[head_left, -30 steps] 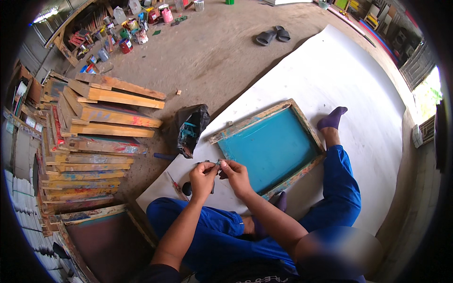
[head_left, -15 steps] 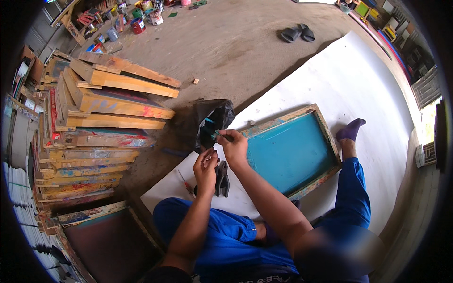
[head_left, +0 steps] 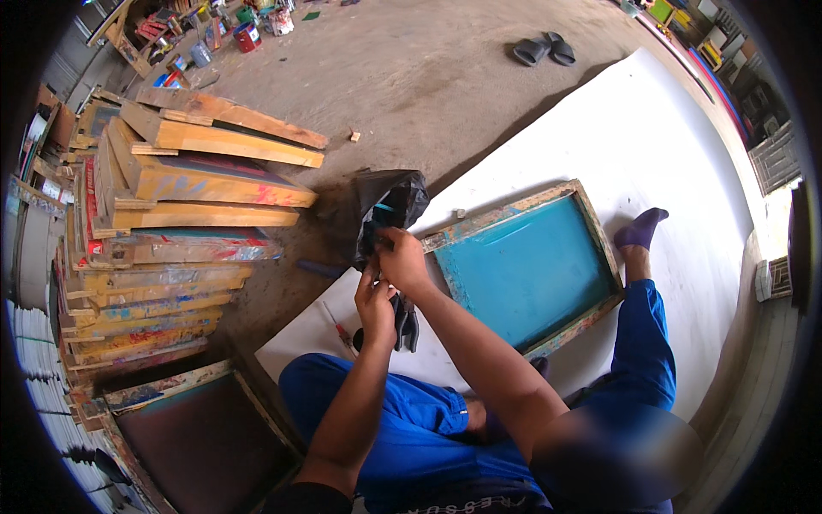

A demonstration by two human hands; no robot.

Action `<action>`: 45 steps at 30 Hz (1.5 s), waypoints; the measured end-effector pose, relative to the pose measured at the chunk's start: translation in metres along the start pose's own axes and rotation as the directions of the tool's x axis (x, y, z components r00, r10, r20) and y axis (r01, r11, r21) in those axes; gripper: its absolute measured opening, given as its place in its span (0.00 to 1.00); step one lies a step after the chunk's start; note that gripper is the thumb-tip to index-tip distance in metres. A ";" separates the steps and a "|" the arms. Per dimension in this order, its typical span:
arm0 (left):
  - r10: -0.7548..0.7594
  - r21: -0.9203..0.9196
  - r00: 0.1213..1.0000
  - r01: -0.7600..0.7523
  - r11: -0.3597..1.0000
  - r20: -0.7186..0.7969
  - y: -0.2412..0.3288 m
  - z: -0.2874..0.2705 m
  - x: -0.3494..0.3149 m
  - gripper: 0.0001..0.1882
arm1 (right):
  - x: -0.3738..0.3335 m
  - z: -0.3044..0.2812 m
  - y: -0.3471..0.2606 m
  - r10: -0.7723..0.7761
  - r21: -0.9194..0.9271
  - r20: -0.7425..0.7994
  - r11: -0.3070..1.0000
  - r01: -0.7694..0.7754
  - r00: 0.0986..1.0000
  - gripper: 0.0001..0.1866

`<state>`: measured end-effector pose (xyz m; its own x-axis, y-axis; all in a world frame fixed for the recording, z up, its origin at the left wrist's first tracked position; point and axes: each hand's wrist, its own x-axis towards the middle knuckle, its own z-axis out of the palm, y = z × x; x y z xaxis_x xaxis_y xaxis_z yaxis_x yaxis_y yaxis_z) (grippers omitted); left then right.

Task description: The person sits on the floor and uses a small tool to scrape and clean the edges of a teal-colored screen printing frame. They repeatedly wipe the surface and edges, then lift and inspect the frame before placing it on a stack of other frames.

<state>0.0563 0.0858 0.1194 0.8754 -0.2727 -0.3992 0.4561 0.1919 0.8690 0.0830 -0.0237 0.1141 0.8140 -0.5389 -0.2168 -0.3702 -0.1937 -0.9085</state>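
Note:
A black plastic bag [head_left: 402, 186] stands upright with its mouth towards me, and bits of teal show inside. At its lower rim my left hand [head_left: 374, 307] has its fingers closed, pinching something too small to make out. My right hand [head_left: 402, 264] meets it there, fingers bent together at the bag's opening; what they grip is hidden. Below the hands, black-handled pliers [head_left: 408, 330] lie on the white sheet, partly covered by my left hand. A screwdriver with a red handle [head_left: 342, 332] lies left of my left wrist.
A wooden frame with teal mesh [head_left: 529, 272] lies on the white sheet [head_left: 668, 146], right of my hands. Wooden frames [head_left: 227, 182] are stacked at the left, with a dark-meshed frame [head_left: 205, 445] nearer. Black slippers [head_left: 544, 50] and paint cans [head_left: 247, 37] stand farther off.
My right hand has moved down and left, closer to my left hand. The thin dark and teal piece seen in its fingers before is now hidden.

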 end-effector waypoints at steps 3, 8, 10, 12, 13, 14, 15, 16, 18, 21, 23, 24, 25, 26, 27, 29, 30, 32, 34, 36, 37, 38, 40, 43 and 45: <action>-0.039 0.062 0.999 0.037 0.997 0.026 -0.001 0.000 0.004 0.29 | -0.006 -0.009 0.000 -0.028 -0.108 0.082 0.993 0.037 0.996 0.17; -0.031 -0.053 0.996 0.035 0.998 0.080 -0.004 -0.002 0.010 0.37 | -0.024 -0.013 0.011 -0.287 -0.087 -0.022 0.955 0.284 0.958 0.14; -0.004 -0.016 0.989 0.007 1.000 0.150 -0.006 -0.003 0.008 0.39 | -0.033 -0.030 0.023 -0.273 0.140 -0.016 0.952 0.272 0.962 0.15; 0.032 0.116 0.988 -0.049 0.992 0.149 -0.011 -0.004 0.005 0.32 | -0.047 -0.060 0.037 -0.183 0.252 0.033 0.953 0.169 0.983 0.17; 0.010 0.167 0.984 -0.040 0.985 0.176 -0.012 -0.005 0.003 0.29 | -0.054 -0.078 0.045 -0.189 0.181 -0.008 0.965 0.187 0.982 0.16; 0.072 0.173 0.984 -0.100 0.980 0.164 -0.019 -0.001 0.000 0.22 | -0.063 -0.100 0.053 -0.220 0.109 -0.029 0.969 0.222 0.975 0.15; 0.019 0.251 0.985 -0.063 0.966 0.173 -0.024 0.000 -0.004 0.21 | -0.074 -0.122 0.061 -0.153 0.058 -0.030 0.986 0.155 0.988 0.15; -0.014 0.324 0.982 -0.049 0.945 0.190 -0.028 0.001 -0.006 0.20 | -0.085 -0.144 0.069 -0.116 0.012 -0.040 0.993 0.117 0.992 0.15; -0.019 0.390 0.970 -0.080 0.917 0.244 -0.043 0.005 -0.014 0.18 | -0.110 -0.180 0.086 -0.057 -0.175 -0.034 0.983 0.050 0.998 0.15; -0.104 0.545 0.950 -0.077 0.835 0.294 -0.069 0.010 -0.028 0.19 | -0.152 -0.212 0.114 0.043 -0.358 0.004 0.933 -0.039 0.999 0.13; -0.138 0.598 0.934 -0.094 0.796 0.330 -0.087 0.011 -0.040 0.23 | -0.173 -0.225 0.134 0.053 -0.509 0.069 0.861 -0.010 0.996 0.11; -0.180 0.643 0.927 -0.080 0.762 0.329 -0.094 0.011 -0.045 0.24 | -0.181 -0.229 0.142 0.042 -0.590 0.119 0.806 0.036 0.992 0.11; -0.232 0.689 0.921 -0.052 0.723 0.313 -0.099 0.010 -0.050 0.25 | -0.188 -0.230 0.150 0.066 -0.680 0.174 0.729 0.072 0.983 0.11; -0.258 0.735 0.920 -0.045 0.676 0.294 -0.104 0.011 -0.053 0.27 | -0.196 -0.228 0.155 0.079 -0.723 0.173 0.687 0.072 0.982 0.11; -0.258 0.734 0.914 -0.059 0.677 0.312 -0.108 0.011 -0.056 0.27 | -0.203 -0.224 0.159 0.054 -0.739 0.153 0.670 0.077 0.987 0.11; -0.315 0.755 0.906 -0.006 0.656 0.281 -0.115 0.013 -0.063 0.27 | -0.210 -0.214 0.161 0.049 -0.797 0.128 0.599 0.074 0.991 0.13; -0.286 0.777 0.916 -0.043 0.628 0.282 -0.117 0.014 -0.066 0.28 | -0.208 -0.208 0.161 0.136 -0.811 0.165 0.582 0.056 0.977 0.14; -0.262 0.786 0.919 -0.076 0.614 0.294 -0.122 0.017 -0.070 0.28 | -0.207 -0.198 0.158 0.174 -0.810 0.186 0.584 0.050 0.967 0.15; -0.242 0.768 0.920 -0.090 0.634 0.308 -0.125 0.018 -0.073 0.29 | -0.207 -0.191 0.155 0.194 -0.803 0.187 0.596 0.036 0.963 0.16; -0.256 0.721 0.917 -0.048 0.691 0.307 -0.126 0.017 -0.075 0.29 | -0.209 -0.185 0.153 0.202 -0.787 0.172 0.617 0.011 0.964 0.18; -0.230 0.711 0.918 -0.075 0.699 0.323 -0.126 0.016 -0.076 0.28 | -0.210 -0.184 0.153 0.202 -0.776 0.167 0.631 0.002 0.965 0.17; -0.232 0.699 0.918 -0.065 0.713 0.322 -0.126 0.016 -0.077 0.28 | -0.211 -0.183 0.154 0.206 -0.765 0.164 0.644 -0.008 0.965 0.16; -0.232 0.708 0.919 -0.069 0.702 0.319 -0.127 0.015 -0.080 0.29 | -0.212 -0.182 0.157 0.211 -0.751 0.147 0.660 -0.030 0.966 0.15; -0.182 0.756 0.919 -0.162 0.634 0.350 -0.129 0.017 -0.085 0.32 | -0.213 -0.180 0.161 0.204 -0.724 0.112 0.687 -0.060 0.973 0.12; -0.141 0.774 0.908 -0.245 0.584 0.395 -0.133 0.019 -0.089 0.34 | -0.213 -0.178 0.164 0.194 -0.678 0.102 0.732 -0.075 0.976 0.12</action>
<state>-0.0851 0.0667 0.0453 0.6670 -0.6467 -0.3700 -0.0724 -0.5505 0.8317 -0.2308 -0.0869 0.0749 0.7679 -0.4802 -0.4240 -0.6351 -0.6568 -0.4064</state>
